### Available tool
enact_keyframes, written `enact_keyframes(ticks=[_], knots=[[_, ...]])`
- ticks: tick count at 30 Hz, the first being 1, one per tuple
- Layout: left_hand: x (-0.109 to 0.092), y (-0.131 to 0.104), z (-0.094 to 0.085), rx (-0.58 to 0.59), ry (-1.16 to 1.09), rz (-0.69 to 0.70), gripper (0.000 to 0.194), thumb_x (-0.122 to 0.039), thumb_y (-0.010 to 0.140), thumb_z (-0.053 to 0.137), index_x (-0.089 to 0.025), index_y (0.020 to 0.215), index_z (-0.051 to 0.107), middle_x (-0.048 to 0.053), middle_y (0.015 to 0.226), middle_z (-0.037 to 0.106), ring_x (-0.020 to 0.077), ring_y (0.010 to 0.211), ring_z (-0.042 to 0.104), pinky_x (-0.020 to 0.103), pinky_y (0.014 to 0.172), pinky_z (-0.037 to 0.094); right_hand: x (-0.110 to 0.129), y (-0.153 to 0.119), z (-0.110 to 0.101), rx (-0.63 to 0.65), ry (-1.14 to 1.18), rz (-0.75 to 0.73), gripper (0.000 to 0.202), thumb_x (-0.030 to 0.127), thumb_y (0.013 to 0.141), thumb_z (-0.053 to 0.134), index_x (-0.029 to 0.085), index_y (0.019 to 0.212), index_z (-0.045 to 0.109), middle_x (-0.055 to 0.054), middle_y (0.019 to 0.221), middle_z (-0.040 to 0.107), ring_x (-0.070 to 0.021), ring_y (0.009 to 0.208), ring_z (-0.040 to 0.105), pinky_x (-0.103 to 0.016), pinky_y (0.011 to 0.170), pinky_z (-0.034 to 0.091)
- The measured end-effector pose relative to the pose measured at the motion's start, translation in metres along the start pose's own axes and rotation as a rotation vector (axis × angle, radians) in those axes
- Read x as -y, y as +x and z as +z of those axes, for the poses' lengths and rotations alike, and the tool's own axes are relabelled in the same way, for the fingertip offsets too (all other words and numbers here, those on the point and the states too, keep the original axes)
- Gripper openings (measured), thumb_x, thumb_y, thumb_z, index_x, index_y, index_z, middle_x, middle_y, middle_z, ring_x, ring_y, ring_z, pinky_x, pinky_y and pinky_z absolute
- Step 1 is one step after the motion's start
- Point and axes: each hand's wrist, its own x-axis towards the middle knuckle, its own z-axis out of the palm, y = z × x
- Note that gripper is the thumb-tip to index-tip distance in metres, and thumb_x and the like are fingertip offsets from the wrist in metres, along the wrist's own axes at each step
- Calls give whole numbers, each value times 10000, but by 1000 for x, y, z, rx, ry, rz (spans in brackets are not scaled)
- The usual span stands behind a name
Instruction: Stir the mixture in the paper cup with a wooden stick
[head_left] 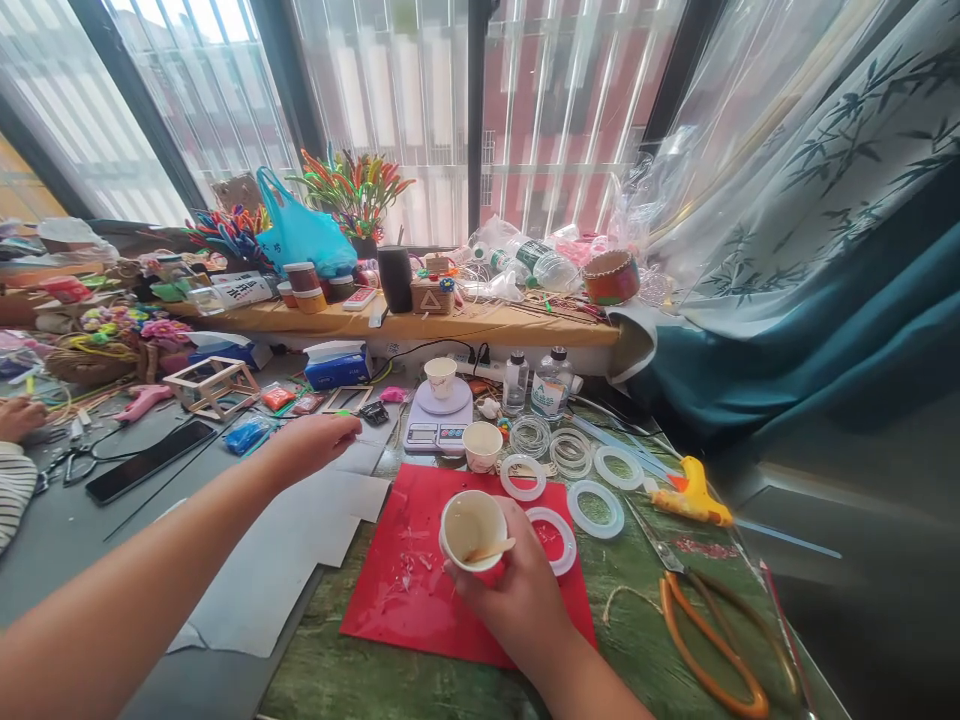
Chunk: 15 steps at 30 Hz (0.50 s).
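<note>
My right hand [517, 580] is wrapped round a paper cup [452, 530] above the red sheet [390, 590]. A wooden stirring stick [491, 549] leans inside the cup over its rim. My left hand [330, 438] reaches forward over white sheets, fingers together and curled, close to a small black packet [373, 413]; what its fingers hold, if anything, is hidden. Ahead, a second paper cup [440, 377] stands on a kitchen scale [437, 435], and a third paper cup [482, 445] stands in front of it. White ring molds [595, 508] lie beside the red sheet.
Two clear bottles [550, 385] stand behind coiled clear rings. At right lie a yellow glue gun [694, 492] and orange-handled scissors [709, 640]. A phone [150, 462], a wooden frame [210, 385] and another person's hand [20, 418] are at left. A crowded ledge [510, 325] runs behind.
</note>
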Motion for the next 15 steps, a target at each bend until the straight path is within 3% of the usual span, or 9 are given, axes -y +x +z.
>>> enact_keyframes(ticks=[4, 8, 10, 12, 15], knots=[[-1, 6, -10, 81, 54, -35, 341, -416, 1077, 731, -192, 1334, 713, 105, 1340, 739, 251, 1144, 749, 473, 993, 660, 5, 1, 2, -28, 6, -38, 478, 279, 850, 870, 258, 1307, 731, -89, 1230, 784, -300, 1127, 750, -394, 1001, 630], [-16, 0, -11, 99, 62, -85, 376, -417, 1072, 739, -193, 1371, 698, 113, 1379, 725, 260, 1167, 746, 477, 992, 662, 1, 0, 1, -13, -21, -59, 529, 269, 833, 889, 260, 1339, 732, -92, 1243, 793, -311, 1130, 771, -396, 991, 651], [-27, -8, -13, 62, 48, -97, 356, -439, 1071, 736, -187, 1321, 719, 107, 1336, 746, 255, 1151, 750, 482, 1005, 653, -2, -1, 0, -15, -33, -54, 533, 280, 841, 897, 259, 1347, 733, -97, 1260, 795, -320, 1151, 771, -403, 1009, 649], [-40, -19, -17, -25, 7, -95, 296, -498, 1062, 707, -227, 1142, 797, 80, 1196, 818, 281, 1112, 774, 455, 1013, 628, -3, -1, -1, -2, -38, -46, 527, 287, 852, 900, 261, 1351, 733, -100, 1275, 796, -322, 1167, 768, -400, 1018, 647], [-67, -38, -16, -152, -98, -71, 472, -630, 1088, 568, -257, 956, 826, 58, 1011, 860, 275, 1007, 795, 375, 951, 607, -3, -2, 0, 13, -32, -32, 517, 278, 854, 898, 261, 1343, 732, -97, 1268, 794, -311, 1156, 766, -389, 1008, 649]])
